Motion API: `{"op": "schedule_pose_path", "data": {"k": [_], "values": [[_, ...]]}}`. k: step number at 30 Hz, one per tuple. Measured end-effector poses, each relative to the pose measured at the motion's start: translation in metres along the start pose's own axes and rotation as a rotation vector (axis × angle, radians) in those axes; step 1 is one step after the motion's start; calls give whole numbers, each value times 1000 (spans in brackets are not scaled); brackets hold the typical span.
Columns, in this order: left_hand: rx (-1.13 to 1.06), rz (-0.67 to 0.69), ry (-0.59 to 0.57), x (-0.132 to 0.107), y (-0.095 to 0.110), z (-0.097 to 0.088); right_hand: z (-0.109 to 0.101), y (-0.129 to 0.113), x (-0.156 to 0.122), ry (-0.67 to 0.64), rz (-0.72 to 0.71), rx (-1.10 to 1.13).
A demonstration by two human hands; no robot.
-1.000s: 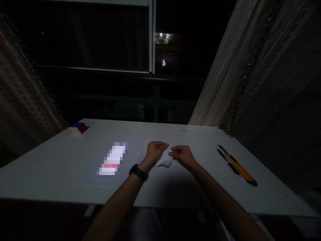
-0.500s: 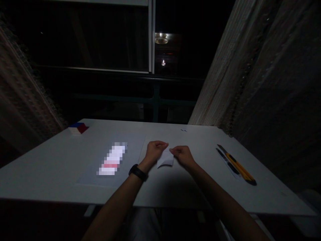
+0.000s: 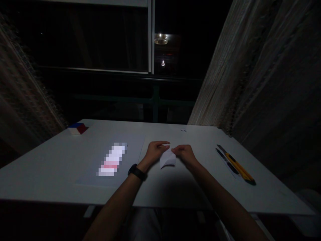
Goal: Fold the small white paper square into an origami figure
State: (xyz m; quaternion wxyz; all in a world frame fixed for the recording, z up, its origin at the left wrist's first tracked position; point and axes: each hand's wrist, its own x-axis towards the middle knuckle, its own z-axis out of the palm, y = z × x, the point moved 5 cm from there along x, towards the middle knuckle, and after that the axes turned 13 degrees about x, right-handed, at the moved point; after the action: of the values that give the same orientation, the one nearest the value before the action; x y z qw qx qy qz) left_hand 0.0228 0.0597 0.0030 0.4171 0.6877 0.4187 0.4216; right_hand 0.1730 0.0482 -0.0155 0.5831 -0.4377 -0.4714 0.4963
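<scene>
A small piece of white paper (image 3: 167, 158) is held up between my two hands over the middle of the table, its lower edge curling. My left hand (image 3: 154, 152), with a dark watch on the wrist, pinches the paper's upper left part. The thumb and fingers of my right hand (image 3: 185, 154) grip its upper right edge. The fingertips of both hands are close together at the top of the paper. Dim light hides any fold detail there.
On the white table (image 3: 62, 167), a bright pixelated screen (image 3: 114, 159) rests on a pale sheet (image 3: 136, 150) at left. A blue, red and white block (image 3: 77, 129) stands far left. A yellow utility knife (image 3: 238, 167) and a black pen-like tool (image 3: 227, 161) lie right. Small dark scraps (image 3: 183, 130) are at the back.
Both hands and the paper have shifted slightly to the right. My left index finger now stretches a little further over the paper's top, and the grip of both hands stays.
</scene>
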Motion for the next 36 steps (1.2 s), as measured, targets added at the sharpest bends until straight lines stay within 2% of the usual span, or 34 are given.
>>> {"op": "schedule_pose_path", "data": {"k": [4,10,14,18,22,24,27,32,36], "values": [[5,-29,65,2,-2,-2,4,2,-1,-44,64,96],[83,-38,96,2,-4,-3,3,1,-4,45,118,172],[144,-24,165,2,-6,-6,5,1,-5,15,176,219],[184,-28,301,0,-7,-13,11,-1,-5,-69,128,197],[155,-39,366,0,-6,-19,12,2,-4,-90,91,177],[60,-76,346,2,-7,-19,6,2,-2,-20,42,144],[-111,-137,234,3,-7,-14,-2,-1,0,76,-58,98],[-207,-180,40,1,-8,-3,2,-10,-2,18,-144,24],[-288,-200,93,2,-14,-6,2,-11,-4,31,-120,107]]}}
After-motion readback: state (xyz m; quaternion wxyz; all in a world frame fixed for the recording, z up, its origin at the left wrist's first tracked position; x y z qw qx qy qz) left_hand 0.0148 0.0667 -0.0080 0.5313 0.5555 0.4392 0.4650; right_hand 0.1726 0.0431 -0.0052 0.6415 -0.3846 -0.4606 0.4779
